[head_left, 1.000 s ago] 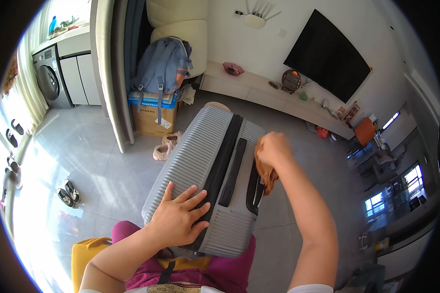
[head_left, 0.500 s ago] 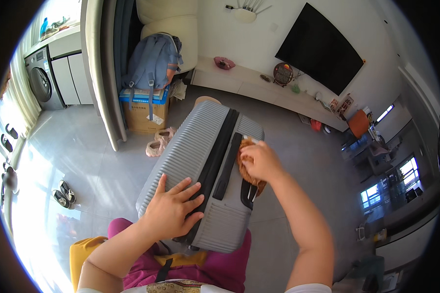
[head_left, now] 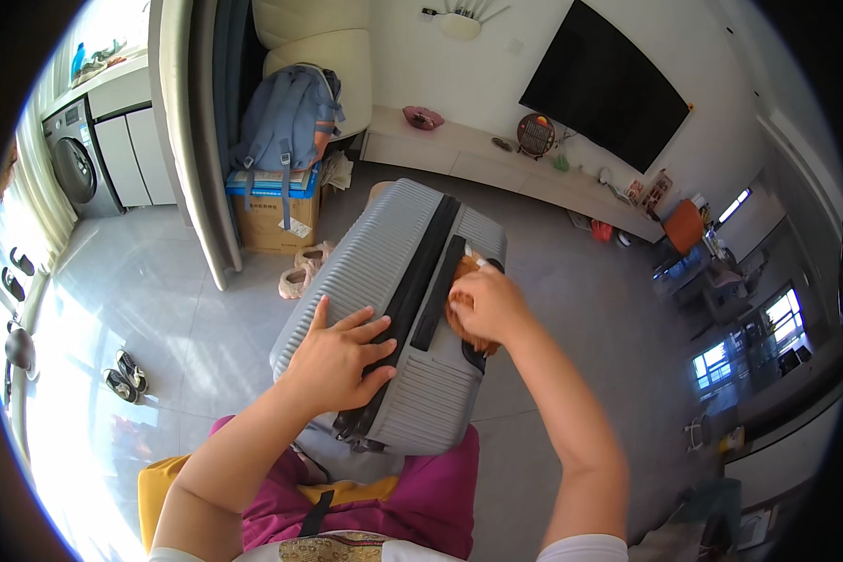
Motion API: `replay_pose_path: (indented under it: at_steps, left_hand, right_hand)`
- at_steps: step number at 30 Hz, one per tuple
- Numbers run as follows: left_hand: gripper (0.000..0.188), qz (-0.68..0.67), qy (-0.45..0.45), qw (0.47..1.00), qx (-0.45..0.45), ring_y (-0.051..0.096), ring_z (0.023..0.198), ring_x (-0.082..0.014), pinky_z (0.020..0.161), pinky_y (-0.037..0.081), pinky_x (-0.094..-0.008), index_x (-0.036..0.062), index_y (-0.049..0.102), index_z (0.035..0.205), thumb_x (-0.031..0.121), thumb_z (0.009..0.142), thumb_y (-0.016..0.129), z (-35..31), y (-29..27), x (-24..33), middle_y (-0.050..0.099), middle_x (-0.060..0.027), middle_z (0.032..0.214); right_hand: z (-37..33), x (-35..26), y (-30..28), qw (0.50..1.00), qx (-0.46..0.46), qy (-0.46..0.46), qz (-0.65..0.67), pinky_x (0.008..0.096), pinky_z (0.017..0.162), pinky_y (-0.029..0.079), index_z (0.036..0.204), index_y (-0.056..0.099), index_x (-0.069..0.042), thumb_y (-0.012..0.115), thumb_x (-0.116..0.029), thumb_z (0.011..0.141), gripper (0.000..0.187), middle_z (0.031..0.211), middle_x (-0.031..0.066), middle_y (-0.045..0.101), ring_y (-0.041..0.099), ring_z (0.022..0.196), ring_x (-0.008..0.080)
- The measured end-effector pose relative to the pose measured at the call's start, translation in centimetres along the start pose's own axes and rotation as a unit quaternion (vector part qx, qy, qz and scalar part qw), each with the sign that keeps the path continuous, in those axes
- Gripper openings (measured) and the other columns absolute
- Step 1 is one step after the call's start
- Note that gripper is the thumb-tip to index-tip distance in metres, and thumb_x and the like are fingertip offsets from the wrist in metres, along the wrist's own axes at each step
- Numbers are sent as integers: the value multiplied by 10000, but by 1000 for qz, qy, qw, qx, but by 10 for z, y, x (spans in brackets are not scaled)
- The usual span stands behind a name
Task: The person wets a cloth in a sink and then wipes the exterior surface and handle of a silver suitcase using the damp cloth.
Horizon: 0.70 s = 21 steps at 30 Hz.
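In front of me a grey ribbed suitcase [head_left: 361,258] lies at a slant, its near end at my knees. A black zipper band [head_left: 421,267] runs along it, with a black carry handle [head_left: 438,298] beside the band. My left hand [head_left: 339,361] rests flat on the ribbed shell with fingers spread, the thumb reaching over the zipper band. My right hand [head_left: 489,304] grips a crumpled brown cloth [head_left: 461,326] and presses it on the suitcase just right of the carry handle. The cloth partly covers a second black fitting [head_left: 475,354] near the right edge.
Pink slippers [head_left: 296,279] and a cardboard box [head_left: 276,225] bearing a blue backpack [head_left: 286,117] stand beyond the suitcase's left side. Dark shoes [head_left: 125,377] lie on the tiled floor at left. A long low cabinet [head_left: 478,167] runs along the far wall under a television [head_left: 609,89].
My right hand and the cloth have moved slightly left and away from me along the suitcase. The suitcase's near end has shifted a little farther from me. My left hand stays on the shell.
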State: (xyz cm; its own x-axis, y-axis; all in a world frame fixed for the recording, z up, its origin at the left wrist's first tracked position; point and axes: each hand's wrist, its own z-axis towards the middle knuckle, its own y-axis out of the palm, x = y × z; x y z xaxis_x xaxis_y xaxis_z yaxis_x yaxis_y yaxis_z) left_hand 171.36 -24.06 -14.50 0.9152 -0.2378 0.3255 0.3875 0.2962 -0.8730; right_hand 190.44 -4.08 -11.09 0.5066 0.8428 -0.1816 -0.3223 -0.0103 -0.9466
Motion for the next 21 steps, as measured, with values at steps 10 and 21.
replay_pose_path:
  at_steps: [10,21]
  left_hand:
    - [354,-35,44,998,-28,505,1281,-209,1099,235,-649,166,737,1067,433,871,610,128,49,-30,620,-26,1293]
    - [376,-31,124,991,-31,477,1302,-297,1052,273,-667,105,683,1144,367,879,625,319,153,19,571,-101,1338]
  right_hand:
    - [2,74,7,987,129,65,-63,418,710,519,786,699,-65,663,-118,732,84,810,86,690,604,846,307]
    - [-14,220,-28,975,144,168,-18,444,778,471,732,640,-65,655,-63,718,21,778,106,639,588,887,336]
